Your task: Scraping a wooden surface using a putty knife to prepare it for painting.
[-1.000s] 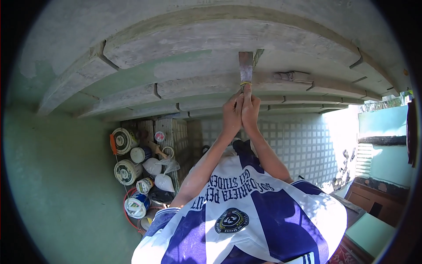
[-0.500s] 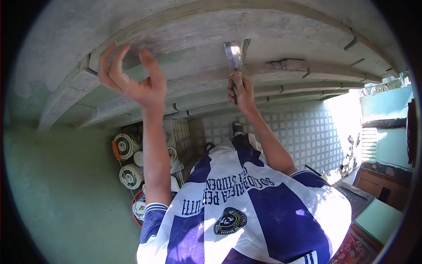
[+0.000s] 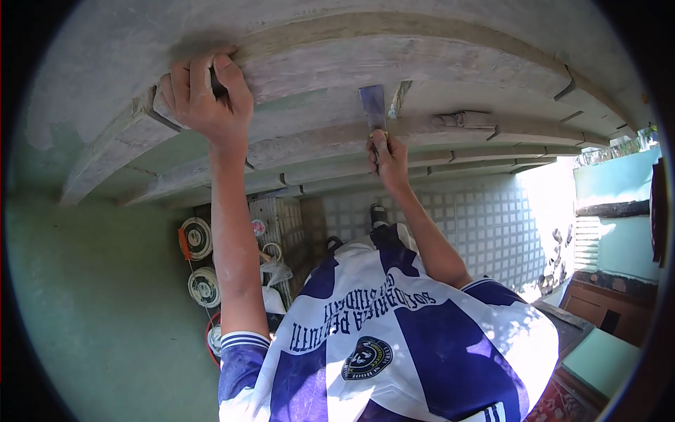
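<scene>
My left hand (image 3: 211, 105) is raised at the upper left, its fingers curled over the edge of the pale, dusty nearest beam (image 3: 337, 60). The thumb bends in beside the fingers, and the fingertips are partly hidden. My right hand (image 3: 391, 160) is closed around the handle of a putty knife (image 3: 373, 105), held upright with its broad metal blade pointing away from me. The blade stands in front of the surface between two beams, near a narrow rough-edged slot (image 3: 399, 99). Whether the blade touches that surface I cannot tell.
A greyish bundle (image 3: 464, 119) lies on the second beam. Several pale round-topped containers (image 3: 198, 238) stand at lower left beside an orange item (image 3: 184, 244). A plastic bag (image 3: 276, 271) is near my left forearm. Below is a tiled floor (image 3: 471, 218), with a green wall (image 3: 105, 302) at left.
My left hand, spread in the air before, has moved up and closed over the beam's edge. The putty knife has come slightly lower, and its blade no longer shines.
</scene>
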Demonstrator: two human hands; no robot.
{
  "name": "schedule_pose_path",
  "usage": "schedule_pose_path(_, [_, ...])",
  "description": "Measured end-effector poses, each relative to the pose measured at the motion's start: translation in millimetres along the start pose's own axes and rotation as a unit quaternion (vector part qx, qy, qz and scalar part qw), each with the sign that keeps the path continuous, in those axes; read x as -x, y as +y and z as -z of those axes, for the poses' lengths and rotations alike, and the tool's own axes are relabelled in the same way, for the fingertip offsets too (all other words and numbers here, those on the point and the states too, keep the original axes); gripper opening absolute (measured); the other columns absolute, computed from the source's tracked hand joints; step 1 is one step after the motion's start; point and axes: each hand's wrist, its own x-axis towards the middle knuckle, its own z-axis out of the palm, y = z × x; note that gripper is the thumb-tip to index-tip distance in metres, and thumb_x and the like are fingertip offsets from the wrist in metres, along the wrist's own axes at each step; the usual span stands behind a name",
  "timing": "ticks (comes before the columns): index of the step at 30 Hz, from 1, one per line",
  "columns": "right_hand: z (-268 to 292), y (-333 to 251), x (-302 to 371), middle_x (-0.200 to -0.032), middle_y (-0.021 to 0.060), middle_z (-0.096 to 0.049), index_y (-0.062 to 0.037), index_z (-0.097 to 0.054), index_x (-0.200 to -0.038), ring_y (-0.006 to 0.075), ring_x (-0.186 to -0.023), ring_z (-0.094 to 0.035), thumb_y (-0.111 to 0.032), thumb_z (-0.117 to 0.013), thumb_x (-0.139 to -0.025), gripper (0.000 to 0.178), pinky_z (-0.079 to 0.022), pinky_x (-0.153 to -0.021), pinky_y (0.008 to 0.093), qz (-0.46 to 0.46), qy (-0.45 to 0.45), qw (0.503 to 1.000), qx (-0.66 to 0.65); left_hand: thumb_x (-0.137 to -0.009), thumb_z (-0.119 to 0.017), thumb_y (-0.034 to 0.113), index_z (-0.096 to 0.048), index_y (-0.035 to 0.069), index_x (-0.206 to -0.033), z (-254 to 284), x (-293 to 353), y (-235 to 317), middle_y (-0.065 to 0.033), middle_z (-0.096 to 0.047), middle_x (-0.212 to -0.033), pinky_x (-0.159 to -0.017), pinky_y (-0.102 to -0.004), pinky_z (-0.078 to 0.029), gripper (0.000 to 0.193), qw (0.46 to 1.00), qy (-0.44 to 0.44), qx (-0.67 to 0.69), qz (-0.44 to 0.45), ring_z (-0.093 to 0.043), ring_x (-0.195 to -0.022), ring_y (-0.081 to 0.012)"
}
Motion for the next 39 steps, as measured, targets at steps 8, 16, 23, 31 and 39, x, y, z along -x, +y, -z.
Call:
schedule_pose_path(8, [1.3, -0.7, -3.2, -0.061, -0.0012, -0.045, -0.0052, -0.051, -0.079, 0.0065, -0.046, -0.041, -0.04, -0.048, -0.105, 0.043, -0.03, -0.04, 0.0246, 0.013, 0.02, 1.0, -0.007, -0.087, -0.059, 0.021, -0.069, 0.016, -0.075, -1.1, -0.6, 4.4, 0.0007, -0.053, -0.071, -0.065, -0.0367, -0.033, 0.016, 1.0, 0.01, -0.011, 0.006, -0.043, -0.068, -0.0236])
schedule_pose_path(16, [-6.3, -1.5, 4.0, -0.058, -0.0025, -0.047, -0.0055, -0.051, -0.073, 0.0041, -0.046, -0.04, -0.033, -0.049, -0.105, 0.043, -0.03, -0.04, 0.0235, 0.004, 0.027, 0.999, -0.017, -0.088, -0.057, 0.018, -0.07, 0.013, -0.076, 2.9, -1.1, 9.7, -0.0031, -0.054, -0.072, -0.064, -0.0375, -0.034, 0.019, 0.999, -0.01, -0.031, 0.014, -0.045, -0.068, -0.0241])
schedule_pose_path(23, [0.2, -12.2, -7.1, -0.06, 0.0003, -0.047, -0.0049, -0.052, -0.079, 0.0071, -0.044, -0.043, -0.041, -0.048, -0.105, 0.045, -0.029, -0.039, 0.0242, 0.045, 0.001, 0.999, 0.009, -0.089, -0.058, 0.02, -0.069, 0.014, -0.077, -0.1, -1.1, 9.2, -0.001, -0.054, -0.072, -0.065, -0.0371, -0.033, 0.017, 1.0, 0.006, -0.018, 0.012, -0.045, -0.069, -0.0242])
schedule_pose_path(31, [7.0, -5.1, 13.7, -0.053, -0.0023, -0.046, -0.0046, -0.052, -0.072, 0.0049, -0.043, -0.042, -0.031, -0.047, -0.106, 0.043, -0.03, -0.039, 0.0247, 0.002, 0.049, 0.998, 0.042, -0.088, -0.058, 0.021, -0.069, 0.015, -0.077, 4.2, -1.2, 12.8, -0.0004, -0.055, -0.073, -0.066, -0.0372, -0.033, 0.016, 0.999, -0.012, -0.014, 0.034, -0.046, -0.07, -0.0242])
schedule_pose_path(39, [14.7, -9.0, 2.0, -0.053, -0.0018, -0.046, -0.0047, -0.052, -0.071, 0.0047, -0.043, -0.041, -0.032, -0.047, -0.106, 0.044, -0.03, -0.04, 0.0247, 0.036, 0.04, 0.998, 0.026, -0.09, -0.054, 0.017, -0.069, 0.012, -0.078, 4.8, -2.6, 10.7, -0.0019, -0.057, -0.072, -0.065, -0.0382, -0.033, 0.021, 0.999, -0.012, -0.033, 0.005, -0.045, -0.067, -0.0244])
